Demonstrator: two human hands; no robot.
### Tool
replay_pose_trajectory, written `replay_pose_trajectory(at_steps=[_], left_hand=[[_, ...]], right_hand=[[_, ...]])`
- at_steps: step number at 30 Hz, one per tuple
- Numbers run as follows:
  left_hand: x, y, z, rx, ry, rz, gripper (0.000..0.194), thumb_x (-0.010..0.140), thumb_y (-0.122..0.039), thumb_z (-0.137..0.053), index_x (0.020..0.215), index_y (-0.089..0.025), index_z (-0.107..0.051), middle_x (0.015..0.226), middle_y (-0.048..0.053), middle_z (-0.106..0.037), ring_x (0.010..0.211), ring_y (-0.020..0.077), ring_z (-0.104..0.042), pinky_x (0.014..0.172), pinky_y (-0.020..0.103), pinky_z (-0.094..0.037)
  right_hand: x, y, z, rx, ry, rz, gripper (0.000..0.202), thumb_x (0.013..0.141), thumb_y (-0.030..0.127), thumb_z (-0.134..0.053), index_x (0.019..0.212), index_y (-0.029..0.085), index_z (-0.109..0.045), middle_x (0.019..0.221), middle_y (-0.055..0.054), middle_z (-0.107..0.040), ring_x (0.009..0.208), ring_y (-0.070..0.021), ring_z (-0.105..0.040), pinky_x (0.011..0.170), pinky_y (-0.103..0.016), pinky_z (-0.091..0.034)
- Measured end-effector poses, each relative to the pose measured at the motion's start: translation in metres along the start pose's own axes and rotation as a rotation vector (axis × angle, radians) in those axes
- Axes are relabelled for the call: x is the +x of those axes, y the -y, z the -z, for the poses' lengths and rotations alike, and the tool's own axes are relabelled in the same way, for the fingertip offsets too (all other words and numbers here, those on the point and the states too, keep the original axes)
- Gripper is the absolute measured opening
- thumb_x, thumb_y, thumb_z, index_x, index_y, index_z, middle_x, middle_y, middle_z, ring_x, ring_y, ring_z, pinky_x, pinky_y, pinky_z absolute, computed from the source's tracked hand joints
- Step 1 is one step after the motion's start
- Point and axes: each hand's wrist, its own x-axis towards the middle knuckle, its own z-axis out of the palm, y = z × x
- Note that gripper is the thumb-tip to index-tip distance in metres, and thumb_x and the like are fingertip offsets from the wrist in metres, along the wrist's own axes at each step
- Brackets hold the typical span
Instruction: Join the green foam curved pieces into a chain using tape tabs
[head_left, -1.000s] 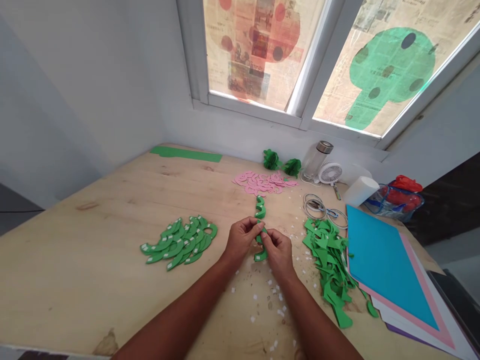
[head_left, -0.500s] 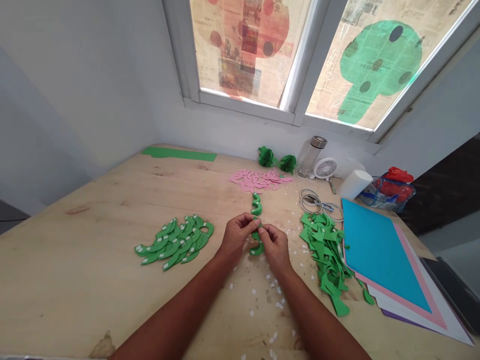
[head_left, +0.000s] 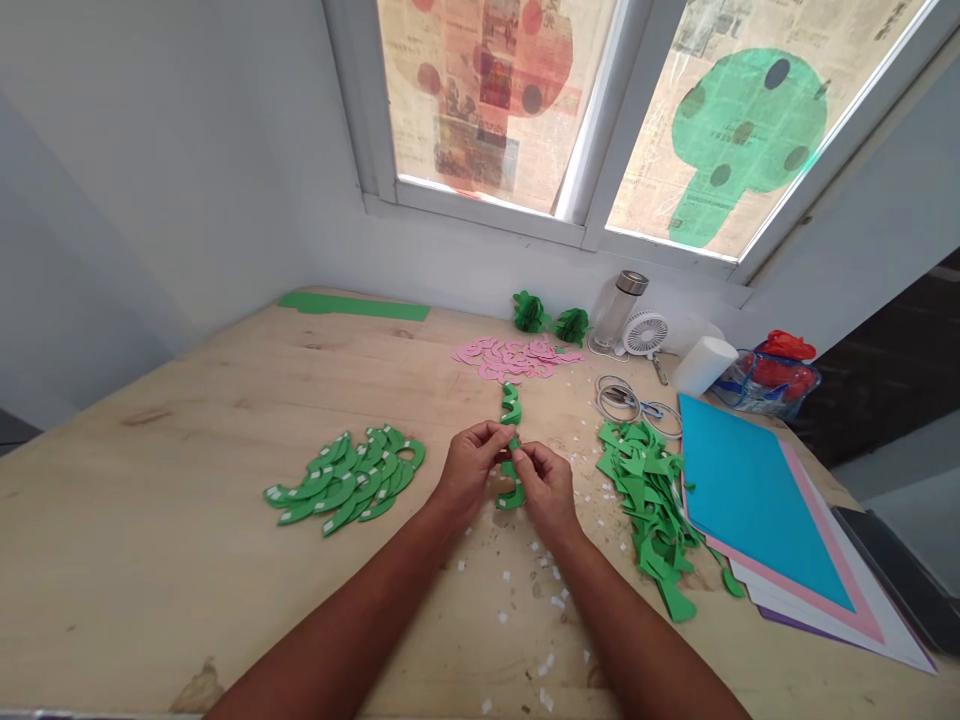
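My left hand (head_left: 474, 462) and my right hand (head_left: 547, 487) meet near the middle of the table. Their fingertips pinch a small green paper piece (head_left: 514, 443) between them, partly hidden by the fingers. Just beyond the fingers lies a curved green piece (head_left: 511, 404) with white squares. Another green curved piece (head_left: 511, 497) shows below the fingertips, between the hands. A pile of curved green pieces with white squares (head_left: 352, 477) is to the left. Green scraps (head_left: 649, 500) lie to the right of my right hand.
Pink paper pieces (head_left: 517, 358), green paper ornaments (head_left: 529, 312), a bottle (head_left: 619, 312), a small fan (head_left: 645, 334) and scissors (head_left: 622, 398) are farther back. Coloured sheets (head_left: 757, 500) lie on the right. White bits are scattered near my hands. A green strip (head_left: 356, 305) lies at the back left.
The view has shifted slightly. Both hands keep their pinch on the green piece, with only a small movement of the fingers.
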Motion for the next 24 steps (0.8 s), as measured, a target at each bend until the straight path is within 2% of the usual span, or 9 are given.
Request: replay_pose_trajectory(at_steps=[7,14,18,24], left_hand=[[-0.0011,-0.0006,-0.0035,0.037,-0.053,-0.051,0.021,0.060,-0.031,-0.073,0.056,-0.014,-0.061,0.057,-0.001,-0.057,0.055,0.0099,-0.051,0.056,0.022,-0.043],[-0.0003,0.0004,-0.0015,0.054,0.037,-0.024,0.020,0.062,-0.033,-0.073,0.066,-0.014,-0.065,0.061,0.000,-0.060,0.056,0.0112,-0.054,0.054,0.023,-0.044],[0.0036,0.0042,0.0028,0.109,0.005,-0.057,0.019,0.060,-0.029,-0.075,0.063,-0.014,-0.064,0.057,-0.002,-0.058,0.053,0.0096,-0.051,0.053,0.021,-0.043],[0.0057,0.0089,0.0056,0.140,-0.078,-0.117,0.018,0.058,-0.028,-0.075,0.062,-0.015,-0.064,0.058,-0.002,-0.058,0.055,0.0094,-0.051,0.054,0.020,-0.043]], right_hand=[[0.0000,0.0006,0.0003,-0.123,-0.031,0.013,0.025,0.078,0.034,-0.053,0.065,0.015,-0.063,0.060,0.000,-0.057,0.056,-0.0120,-0.046,0.052,-0.022,-0.036],[0.0023,0.0007,0.0011,-0.009,-0.088,-0.028,0.027,0.077,0.039,-0.054,0.068,0.015,-0.062,0.059,0.000,-0.056,0.055,-0.0121,-0.047,0.052,-0.023,-0.038],[0.0032,-0.0004,0.0008,0.018,-0.056,-0.029,0.028,0.078,0.037,-0.053,0.063,0.015,-0.061,0.060,0.000,-0.057,0.055,-0.0119,-0.047,0.053,-0.023,-0.037],[0.0019,0.0000,-0.0008,-0.045,-0.044,0.004,0.026,0.079,0.034,-0.052,0.067,0.014,-0.065,0.056,0.001,-0.053,0.053,-0.0112,-0.043,0.050,-0.022,-0.035]])
